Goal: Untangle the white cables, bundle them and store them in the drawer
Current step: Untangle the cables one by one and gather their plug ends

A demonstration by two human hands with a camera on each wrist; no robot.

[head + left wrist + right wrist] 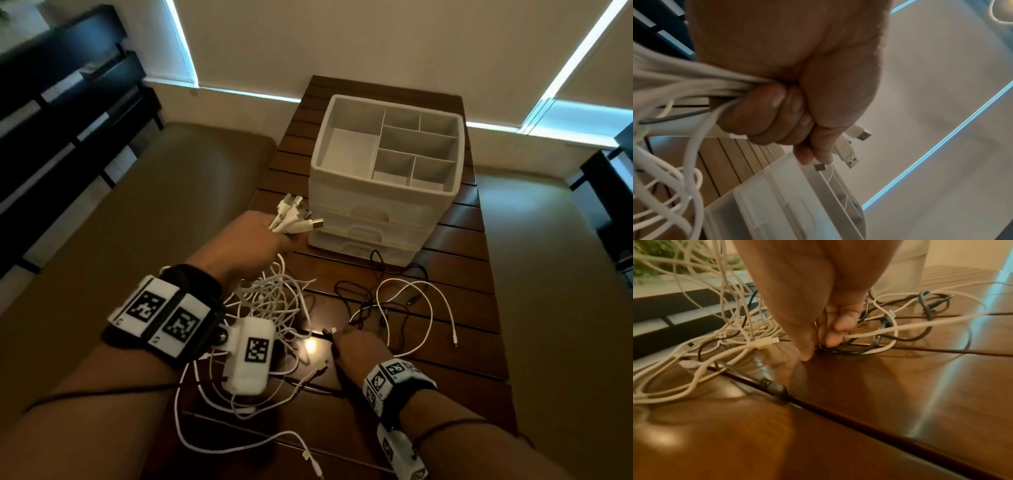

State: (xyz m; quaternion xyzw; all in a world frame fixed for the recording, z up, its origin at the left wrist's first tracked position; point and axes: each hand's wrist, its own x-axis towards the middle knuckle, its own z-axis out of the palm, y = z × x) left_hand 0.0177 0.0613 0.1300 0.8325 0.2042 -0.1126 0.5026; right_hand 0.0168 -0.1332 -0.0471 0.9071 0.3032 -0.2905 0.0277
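Note:
My left hand (263, 234) (781, 113) is raised beside the drawer unit and grips a bunch of white cables (274, 298) (684, 81) in a fist. Their USB plugs (296, 214) (849, 152) stick out past the fingers. The rest of the white tangle hangs down onto the table. My right hand (354, 344) (824, 337) is down on the table and pinches the end of another white cable (433, 296) (920, 324) that lies looped among black cables (370, 301) (900, 337). The white drawer unit (346, 202) (777, 203) has three closed drawers.
The unit's open top tray (320, 150) has several compartments with nothing in them. All stands on a dark slatted wooden table (462, 325) (879, 402). A brown cushioned seat (171, 205) is at the left, with black shelving (51, 102) behind it.

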